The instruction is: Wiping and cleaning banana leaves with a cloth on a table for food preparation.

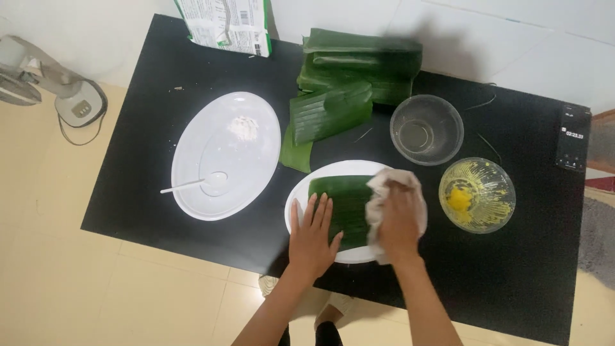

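One leaf (343, 198) is lying flat on a round white plate (301, 192) at the near edge of the black table (154, 147). The left hand (312, 238) is pressing down on the leaf's left half, fingers straight and slightly spread, gripping nothing. The right hand (398, 221) is sitting on the leaf's right end with its fingers curled around one crumpled white cloth (384, 186), holding it against the leaf.

Behind the plate one stack of folded leaves (359, 70) is resting; how many are in it cannot be told. Left of the plate an oval platter (192, 160) is carrying one white spoon (198, 182) and a small heap of white powder (245, 127). Two glass bowls are standing to the right: a clear one (426, 130) with a little liquid, and one (477, 195) smeared with yellow. One printed bag (224, 22) is leaning at the far edge, and one dark phone (573, 136) is lying at the right edge.
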